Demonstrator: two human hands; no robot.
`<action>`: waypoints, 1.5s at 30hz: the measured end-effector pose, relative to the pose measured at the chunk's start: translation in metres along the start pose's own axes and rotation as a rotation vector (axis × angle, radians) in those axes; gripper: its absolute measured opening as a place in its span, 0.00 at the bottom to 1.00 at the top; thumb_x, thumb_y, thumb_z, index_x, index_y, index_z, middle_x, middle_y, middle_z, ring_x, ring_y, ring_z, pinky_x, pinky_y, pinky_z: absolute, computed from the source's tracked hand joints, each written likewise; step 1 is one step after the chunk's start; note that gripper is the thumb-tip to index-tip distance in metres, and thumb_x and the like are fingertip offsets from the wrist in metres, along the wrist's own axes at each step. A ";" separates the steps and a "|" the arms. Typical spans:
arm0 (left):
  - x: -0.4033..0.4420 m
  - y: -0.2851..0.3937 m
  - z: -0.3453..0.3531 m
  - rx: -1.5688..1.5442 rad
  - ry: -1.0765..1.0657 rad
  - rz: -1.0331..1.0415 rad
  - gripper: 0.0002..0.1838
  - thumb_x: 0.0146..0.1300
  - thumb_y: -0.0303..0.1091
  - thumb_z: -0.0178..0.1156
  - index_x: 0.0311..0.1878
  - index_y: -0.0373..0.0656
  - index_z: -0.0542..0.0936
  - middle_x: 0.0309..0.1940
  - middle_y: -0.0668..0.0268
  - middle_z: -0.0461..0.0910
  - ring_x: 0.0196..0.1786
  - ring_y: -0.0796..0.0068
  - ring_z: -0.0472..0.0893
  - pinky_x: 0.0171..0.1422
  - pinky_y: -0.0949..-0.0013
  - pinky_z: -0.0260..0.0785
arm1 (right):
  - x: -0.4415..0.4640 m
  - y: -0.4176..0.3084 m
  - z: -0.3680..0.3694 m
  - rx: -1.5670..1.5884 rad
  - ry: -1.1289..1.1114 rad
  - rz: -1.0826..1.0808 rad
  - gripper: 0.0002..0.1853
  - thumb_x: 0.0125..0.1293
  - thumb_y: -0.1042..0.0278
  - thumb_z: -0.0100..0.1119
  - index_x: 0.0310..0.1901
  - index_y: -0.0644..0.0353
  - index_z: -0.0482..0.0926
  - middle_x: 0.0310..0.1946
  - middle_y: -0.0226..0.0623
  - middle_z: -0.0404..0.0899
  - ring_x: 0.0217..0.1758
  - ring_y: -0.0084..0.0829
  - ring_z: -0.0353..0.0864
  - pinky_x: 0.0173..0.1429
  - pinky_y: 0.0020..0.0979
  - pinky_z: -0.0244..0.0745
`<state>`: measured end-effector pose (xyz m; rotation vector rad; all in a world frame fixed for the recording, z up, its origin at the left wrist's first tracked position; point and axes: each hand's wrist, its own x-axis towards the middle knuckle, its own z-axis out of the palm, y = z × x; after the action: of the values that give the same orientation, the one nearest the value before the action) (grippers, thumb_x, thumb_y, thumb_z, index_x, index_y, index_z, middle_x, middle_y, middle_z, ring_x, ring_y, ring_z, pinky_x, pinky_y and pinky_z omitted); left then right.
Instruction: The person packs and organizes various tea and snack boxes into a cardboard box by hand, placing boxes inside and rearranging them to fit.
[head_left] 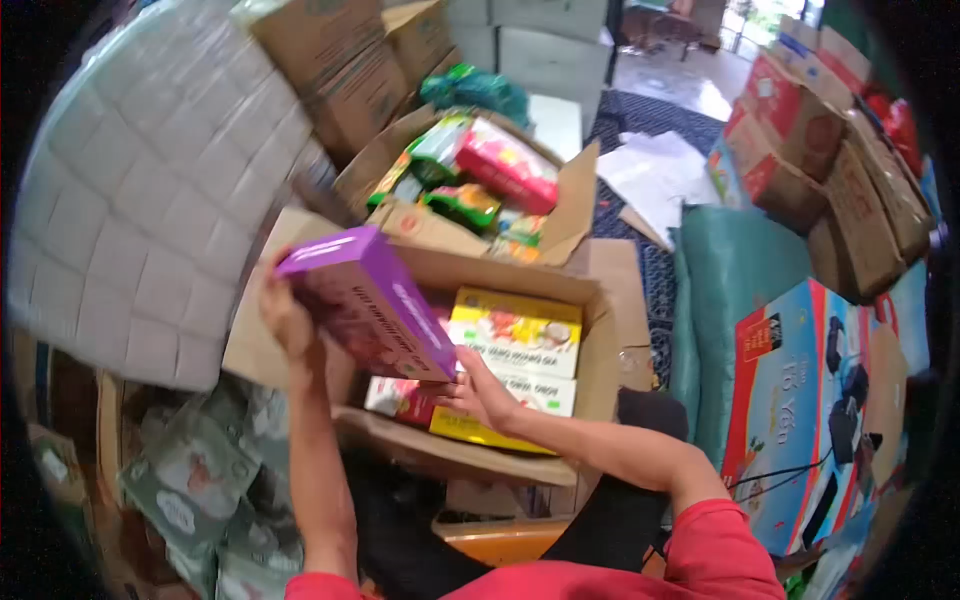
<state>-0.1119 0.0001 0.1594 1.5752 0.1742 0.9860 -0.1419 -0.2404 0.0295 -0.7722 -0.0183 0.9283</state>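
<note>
Between my two hands is a purple box (375, 305) with printed sides, tilted above an open cardboard carton (460, 462). My left hand (285, 310) grips its left end, and my right hand (485, 395) holds the lower right corner. Inside the carton lie a yellow and white box (515, 335) with fruit pictures and a similar yellow box (550, 400) nearer me. A red and white box (395, 393) shows partly beneath the purple one. The purple box hides the carton's left part.
Behind stands another open carton (430, 225) with bright packets and a pink package (508, 165). White wrapped bundles (170, 190) rise at left, above grey-green packs (190, 470). To the right are a green sack (745, 290), a blue and red box (790, 400) and stacked cartons (800, 130).
</note>
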 end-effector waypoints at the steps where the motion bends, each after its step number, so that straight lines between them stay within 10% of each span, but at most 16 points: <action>1: -0.002 -0.005 0.001 0.143 -0.045 0.062 0.19 0.77 0.39 0.41 0.53 0.36 0.77 0.49 0.61 0.78 0.49 0.70 0.77 0.57 0.68 0.69 | -0.005 0.002 0.003 0.059 -0.168 0.078 0.35 0.74 0.39 0.37 0.72 0.57 0.55 0.71 0.45 0.59 0.66 0.45 0.70 0.70 0.44 0.62; 12: -0.011 -0.028 0.031 0.718 -0.105 -0.065 0.19 0.75 0.42 0.44 0.46 0.39 0.81 0.38 0.49 0.83 0.44 0.50 0.82 0.48 0.56 0.71 | 0.014 0.028 0.001 -0.107 0.077 0.326 0.28 0.74 0.53 0.48 0.63 0.69 0.66 0.57 0.44 0.72 0.59 0.36 0.74 0.65 0.36 0.72; 25: -0.027 -0.146 0.051 0.868 -0.316 -0.026 0.16 0.71 0.41 0.47 0.43 0.38 0.79 0.39 0.40 0.80 0.46 0.33 0.77 0.51 0.41 0.67 | 0.000 0.013 0.013 -0.717 -0.226 0.153 0.29 0.67 0.52 0.59 0.64 0.59 0.66 0.47 0.42 0.81 0.52 0.33 0.80 0.55 0.31 0.75; 33: -0.033 -0.159 0.042 1.185 -0.711 -0.467 0.29 0.61 0.48 0.59 0.55 0.30 0.73 0.52 0.36 0.76 0.57 0.41 0.77 0.62 0.50 0.69 | -0.008 0.011 -0.001 -1.089 -0.206 -0.061 0.38 0.64 0.56 0.60 0.69 0.65 0.54 0.53 0.56 0.76 0.52 0.42 0.81 0.57 0.37 0.74; 39: -0.036 -0.163 0.039 1.217 -0.810 -0.397 0.35 0.59 0.51 0.61 0.60 0.31 0.71 0.53 0.38 0.76 0.57 0.44 0.77 0.62 0.52 0.69 | -0.021 -0.001 -0.006 -1.580 -0.173 -0.161 0.33 0.63 0.58 0.55 0.67 0.63 0.58 0.46 0.56 0.78 0.49 0.55 0.78 0.54 0.49 0.74; 45: -0.032 -0.142 0.037 1.329 -0.870 -0.316 0.32 0.58 0.52 0.64 0.58 0.37 0.74 0.51 0.44 0.79 0.55 0.46 0.79 0.60 0.51 0.72 | -0.020 -0.019 -0.010 -1.953 -0.376 -0.352 0.14 0.66 0.64 0.51 0.48 0.63 0.74 0.39 0.47 0.78 0.44 0.47 0.81 0.46 0.46 0.77</action>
<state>-0.0504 -0.0069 0.0223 2.8908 0.4983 -0.2960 -0.1371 -0.2677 0.0394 -2.2236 -1.5211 0.4487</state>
